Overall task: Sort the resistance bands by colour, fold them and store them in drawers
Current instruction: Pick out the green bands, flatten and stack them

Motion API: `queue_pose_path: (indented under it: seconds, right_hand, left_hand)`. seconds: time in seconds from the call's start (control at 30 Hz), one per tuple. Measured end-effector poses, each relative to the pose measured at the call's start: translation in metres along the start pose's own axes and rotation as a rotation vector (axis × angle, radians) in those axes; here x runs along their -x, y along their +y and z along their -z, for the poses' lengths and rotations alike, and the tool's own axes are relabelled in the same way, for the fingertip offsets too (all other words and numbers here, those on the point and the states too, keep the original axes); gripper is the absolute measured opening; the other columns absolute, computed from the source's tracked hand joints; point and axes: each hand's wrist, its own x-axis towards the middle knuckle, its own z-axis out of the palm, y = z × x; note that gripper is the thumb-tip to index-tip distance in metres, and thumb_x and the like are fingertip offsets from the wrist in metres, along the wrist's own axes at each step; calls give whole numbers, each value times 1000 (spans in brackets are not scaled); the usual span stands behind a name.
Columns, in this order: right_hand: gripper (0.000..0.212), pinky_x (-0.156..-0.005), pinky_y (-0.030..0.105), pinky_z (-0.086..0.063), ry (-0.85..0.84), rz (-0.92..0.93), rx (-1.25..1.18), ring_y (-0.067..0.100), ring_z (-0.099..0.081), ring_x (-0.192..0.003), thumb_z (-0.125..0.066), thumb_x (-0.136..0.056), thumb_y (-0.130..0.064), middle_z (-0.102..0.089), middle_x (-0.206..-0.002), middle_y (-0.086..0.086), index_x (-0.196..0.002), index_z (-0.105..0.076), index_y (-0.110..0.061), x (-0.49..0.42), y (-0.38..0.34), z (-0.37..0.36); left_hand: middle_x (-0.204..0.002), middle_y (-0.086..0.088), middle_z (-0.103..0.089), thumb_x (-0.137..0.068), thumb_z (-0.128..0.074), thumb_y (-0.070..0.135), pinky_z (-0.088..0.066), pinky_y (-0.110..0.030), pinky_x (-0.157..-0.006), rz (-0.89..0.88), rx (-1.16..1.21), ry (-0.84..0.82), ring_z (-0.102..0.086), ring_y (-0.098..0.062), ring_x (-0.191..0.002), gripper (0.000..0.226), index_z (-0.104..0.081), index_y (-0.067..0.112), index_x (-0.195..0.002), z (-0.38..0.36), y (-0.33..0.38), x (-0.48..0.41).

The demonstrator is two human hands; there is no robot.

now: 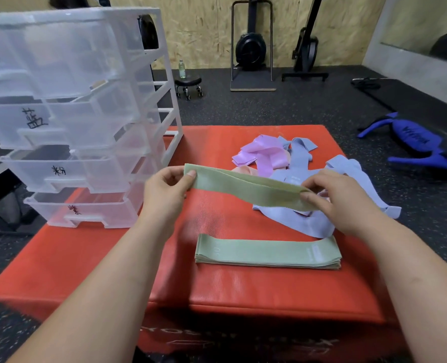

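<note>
Upper left of the frame stands the drawer unit (73,113), five clear drawers, all pulled partly out; no band shows inside any, so storing looks not yet begun. Just right of it, at mid-frame, the left hand (164,184) pinches one end of a green band (243,189) between thumb and curled fingers; the band is held flat in the air above the red mat (112,258). Below it, lower centre, lies one green stack (266,251), several layers deep, the exact count unreadable at its edge. The right hand (340,200) pinches the band's other end likewise. Behind, right of centre, sits one tangled pile: pink bands (259,155), blue bands (303,221), one peach band (243,170), the pink and blue too overlapped to count. By my judgement green is nearly sorted; the other colours, all folding and all storing remain.
</note>
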Motion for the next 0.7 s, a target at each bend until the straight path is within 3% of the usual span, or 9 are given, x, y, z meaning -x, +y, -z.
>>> queue_pose_path:
  seconds: [0.1,0.17,0.3,0.4,0.5,0.57,0.7]
  right_hand:
    - [5,-80,33,-43,-7,-65,-37,-5,-55,-95,-63,-100,-33,-65,-99,-18,-99,-66,-37,9,-3,6]
    - [6,-79,35,-47,-7,-129,-93,-2,-59,-94,-63,-100,-36,-69,-98,-18,-104,-67,-37,16,-5,8]
    - [16,-66,25,-51,88,-225,-333,10,-64,-70,-79,-91,-29,-74,-92,-15,-105,-74,-34,35,-15,17]
    - [17,-57,15,-47,125,-304,-528,4,-60,-58,-88,-83,-23,-72,-71,-12,-98,-78,-23,51,-18,21]
    - [25,-65,21,-54,55,-363,-662,6,-69,-70,-87,-82,-16,-74,-88,4,-106,-78,-17,65,-14,23]
    - [30,-66,18,-55,21,-396,-719,2,-66,-68,-84,-84,-9,-66,-84,-4,-113,-77,-14,74,-9,25]
    - [30,-74,30,-56,111,-507,-783,11,-72,-76,-82,-87,-11,-80,-92,9,-116,-76,-15,82,0,24]
  left_hand:
    - [-87,1,-75,-97,-76,21,-49,-29,-72,5,10,-2,-59,-7,-72,7,-79,18,-102,2,2,10]
    - [-87,2,-75,-97,-76,22,-50,-29,-72,11,8,1,-59,-8,-72,7,-80,19,-101,4,3,16]
    - [-88,-1,-75,-97,-76,20,-49,-31,-71,47,-9,1,-58,-11,-74,4,-79,19,-99,7,2,29]
    - [-86,-6,-72,-95,-78,20,-48,-30,-70,60,-64,-18,-58,-13,-71,4,-77,17,-95,10,2,37]
    - [-82,-6,-71,-93,-80,20,-48,-30,-69,87,-101,-38,-59,-13,-68,7,-76,13,-93,13,3,46]
    - [-80,-4,-70,-92,-80,20,-47,-31,-68,111,-118,-51,-58,-13,-67,8,-76,14,-91,15,5,51]
    - [-72,-1,-64,-91,-81,20,-47,-32,-66,199,-179,-100,-53,-15,-65,16,-76,6,-98,20,6,57]
